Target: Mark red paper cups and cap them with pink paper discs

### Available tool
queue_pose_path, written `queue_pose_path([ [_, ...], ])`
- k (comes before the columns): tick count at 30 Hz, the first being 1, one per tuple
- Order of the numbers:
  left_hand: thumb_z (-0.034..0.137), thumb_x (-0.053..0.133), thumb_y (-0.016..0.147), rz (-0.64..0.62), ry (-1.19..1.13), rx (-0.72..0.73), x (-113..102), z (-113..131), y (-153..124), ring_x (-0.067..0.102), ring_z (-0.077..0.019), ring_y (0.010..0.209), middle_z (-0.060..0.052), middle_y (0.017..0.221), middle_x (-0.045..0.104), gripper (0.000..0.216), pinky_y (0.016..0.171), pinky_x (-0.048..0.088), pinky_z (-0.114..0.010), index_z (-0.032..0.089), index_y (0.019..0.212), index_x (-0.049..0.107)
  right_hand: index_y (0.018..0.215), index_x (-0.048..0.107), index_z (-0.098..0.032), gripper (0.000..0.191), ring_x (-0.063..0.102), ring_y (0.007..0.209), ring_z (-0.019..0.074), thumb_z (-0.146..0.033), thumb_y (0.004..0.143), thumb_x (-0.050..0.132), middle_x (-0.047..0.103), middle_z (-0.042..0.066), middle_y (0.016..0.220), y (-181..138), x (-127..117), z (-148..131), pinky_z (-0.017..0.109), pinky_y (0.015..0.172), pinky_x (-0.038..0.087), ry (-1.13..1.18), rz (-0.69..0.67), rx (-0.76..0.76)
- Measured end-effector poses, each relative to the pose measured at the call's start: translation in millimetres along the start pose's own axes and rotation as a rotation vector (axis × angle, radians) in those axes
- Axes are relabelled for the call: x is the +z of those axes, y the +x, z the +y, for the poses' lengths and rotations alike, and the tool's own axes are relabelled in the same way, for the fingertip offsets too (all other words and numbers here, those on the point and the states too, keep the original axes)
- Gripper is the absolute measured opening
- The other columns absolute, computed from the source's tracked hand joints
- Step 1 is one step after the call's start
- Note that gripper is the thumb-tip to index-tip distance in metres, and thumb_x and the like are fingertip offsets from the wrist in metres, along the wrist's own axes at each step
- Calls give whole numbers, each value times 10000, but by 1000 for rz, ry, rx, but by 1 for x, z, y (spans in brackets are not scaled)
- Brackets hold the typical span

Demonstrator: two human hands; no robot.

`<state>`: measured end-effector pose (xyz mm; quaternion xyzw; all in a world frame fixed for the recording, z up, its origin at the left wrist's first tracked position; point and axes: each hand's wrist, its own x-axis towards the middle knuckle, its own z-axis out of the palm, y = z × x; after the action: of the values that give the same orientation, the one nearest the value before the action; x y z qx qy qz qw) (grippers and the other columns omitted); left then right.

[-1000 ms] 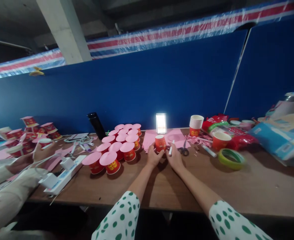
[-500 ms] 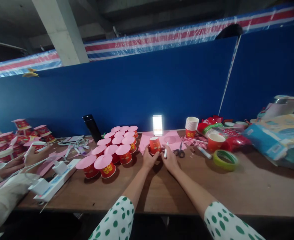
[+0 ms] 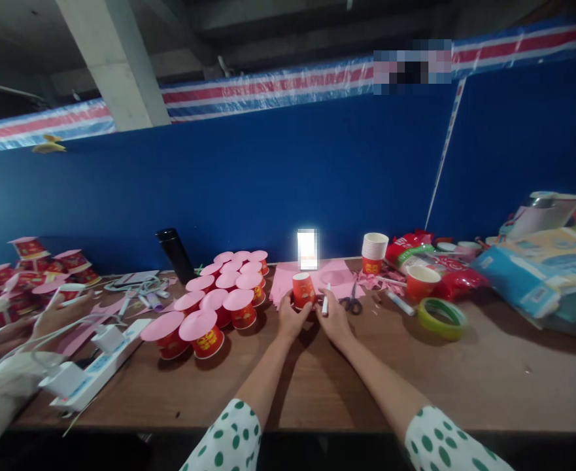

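A red paper cup (image 3: 303, 290) is held in my left hand (image 3: 291, 319), its white rounded end facing up. Close beside it, my right hand (image 3: 334, 319) grips a white marker pen (image 3: 325, 299) between thumb and fingers. Whether the right fingertips touch the cup I cannot tell. Pink paper sheets (image 3: 334, 269) lie just behind both hands. A pair of dark scissors (image 3: 353, 301) rests to the right of my right hand. On the left stand several red cups topped with pink paper discs (image 3: 197, 326).
At right are a cup stack (image 3: 374, 252), a single red cup (image 3: 422, 282), yellow-green tape (image 3: 441, 318), another marker (image 3: 400, 303) and a blue package (image 3: 518, 275). At left are a power strip (image 3: 102, 366), a black bottle (image 3: 174, 254) and another person's hand (image 3: 62, 311).
The view has shifted slightly, so the table items sit a little lower and further left. My hands keep their hold on the cup and the marker.
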<state>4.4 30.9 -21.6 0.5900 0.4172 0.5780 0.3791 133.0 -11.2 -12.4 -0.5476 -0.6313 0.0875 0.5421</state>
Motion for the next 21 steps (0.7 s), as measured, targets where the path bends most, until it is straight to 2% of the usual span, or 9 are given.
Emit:
queue_pose_path([
  [7, 293, 727, 651, -20, 31, 36, 0, 1, 0, 599, -239, 1015, -140, 1127, 591, 600, 883, 473, -403, 151, 1180, 483, 1184, 528, -169, 392, 655, 901, 224, -195, 795, 493, 665, 111, 1031, 0, -1, -1, 377, 799, 535, 7, -4, 3],
  [12, 303, 730, 653, -31, 10, 36, 0, 3, -3, 607, -218, 979, -124, 1113, 591, 623, 863, 481, -377, 163, 1197, 461, 1215, 504, -180, 404, 664, 872, 205, -212, 812, 492, 668, 103, 1037, -1, -1, 0, 334, 733, 553, 17, -11, 5],
  [15, 306, 728, 655, -26, -9, 28, 0, 4, -3, 601, -221, 1004, -137, 1153, 576, 662, 870, 477, -370, 160, 1232, 438, 1214, 505, -175, 409, 661, 894, 210, -211, 807, 500, 667, 106, 1043, -2, -2, 0, 339, 768, 547, 13, -22, -3],
  [21, 299, 716, 661, -5, 96, 33, -1, 7, -4, 597, -240, 1022, -142, 1149, 593, 645, 918, 453, -410, 144, 1233, 464, 1199, 521, -173, 400, 653, 946, 229, -216, 801, 508, 654, 118, 1090, -3, -5, -1, 369, 824, 529, -8, -39, -11],
])
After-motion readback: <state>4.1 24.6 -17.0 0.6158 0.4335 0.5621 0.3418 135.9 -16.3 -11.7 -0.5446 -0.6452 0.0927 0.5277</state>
